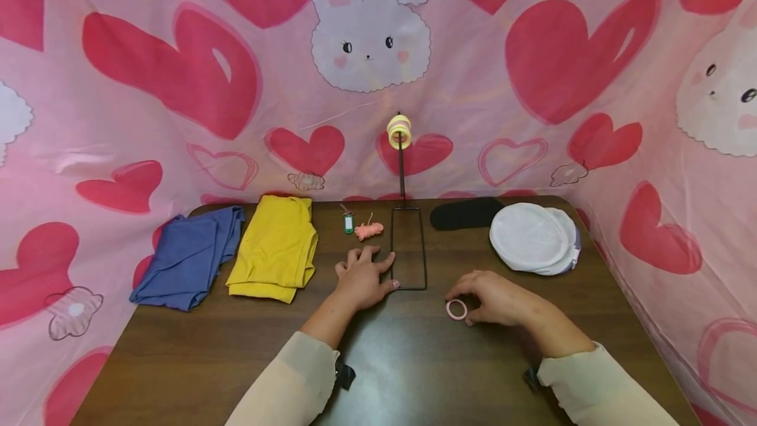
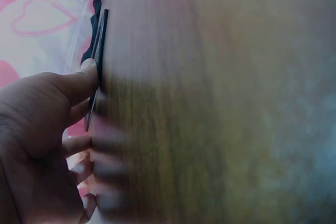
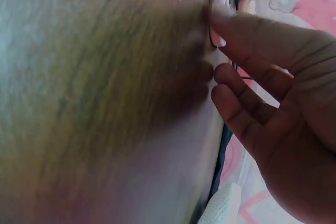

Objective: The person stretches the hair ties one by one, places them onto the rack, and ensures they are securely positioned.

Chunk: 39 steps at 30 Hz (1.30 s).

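A black wire stand [image 1: 425,248] has a rectangular base lying on the table and a rod rising at the back. Several yellow and pink rings [image 1: 399,131] hang near the rod's top. At the base's left side rests my left hand [image 1: 363,281], fingers spread, thumb and index fingertip on the wire. The left wrist view shows its thumb [image 2: 84,83] against the dark wire, the other fingertips down at the tabletop. To the right of the base, my right hand [image 1: 497,298] pinches a small pink ring [image 1: 449,315] between thumb and fingers, low over the wood.
Folded blue cloth [image 1: 189,255] and yellow cloth [image 1: 272,248] lie at the left. Behind my left hand are a green key tag [image 1: 348,223] and a pink yarn bundle [image 1: 369,230]. A black flat piece [image 1: 464,213] and round white mesh items [image 1: 529,236] lie back right.
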Tool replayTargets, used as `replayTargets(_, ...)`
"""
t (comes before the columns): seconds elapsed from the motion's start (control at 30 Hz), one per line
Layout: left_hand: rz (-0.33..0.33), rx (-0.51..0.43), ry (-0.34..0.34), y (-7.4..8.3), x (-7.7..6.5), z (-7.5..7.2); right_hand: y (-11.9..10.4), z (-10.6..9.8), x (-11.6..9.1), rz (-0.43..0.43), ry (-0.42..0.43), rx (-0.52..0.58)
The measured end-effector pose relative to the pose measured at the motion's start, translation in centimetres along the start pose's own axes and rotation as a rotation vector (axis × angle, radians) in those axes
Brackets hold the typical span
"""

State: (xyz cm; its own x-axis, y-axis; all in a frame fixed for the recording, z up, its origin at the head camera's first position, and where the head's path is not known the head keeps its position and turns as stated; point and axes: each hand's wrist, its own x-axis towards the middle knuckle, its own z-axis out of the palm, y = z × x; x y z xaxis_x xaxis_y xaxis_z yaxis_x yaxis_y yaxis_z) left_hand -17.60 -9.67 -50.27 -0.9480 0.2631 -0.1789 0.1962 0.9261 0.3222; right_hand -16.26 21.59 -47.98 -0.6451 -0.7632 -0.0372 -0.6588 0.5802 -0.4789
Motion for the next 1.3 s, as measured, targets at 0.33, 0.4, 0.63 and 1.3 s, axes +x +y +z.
replayTargets(0.33, -0.003, 0.0, -0.005, -0.1, -0.1, 0.2, -0.1, 0.4, 0.4, -0.036, 0.038, -0.033)
replayTargets(0.4, -0.005, 0.002, -0.005, -0.1, -0.1, 0.2, -0.2, 0.4, 0.5, -0.037, 0.048, -0.037)
replayTargets(0.63, 0.002, 0.005, 0.001, 0.0, -0.1, 0.1, -0.5, 0.6, 1.0, -0.038, 0.092, -0.033)
replayTargets(1.3, 0.006, 0.012, -0.002, 0.0, 0.1, -0.1, -3.3, -1.1, 3.4, -0.128, 0.31, -0.001)
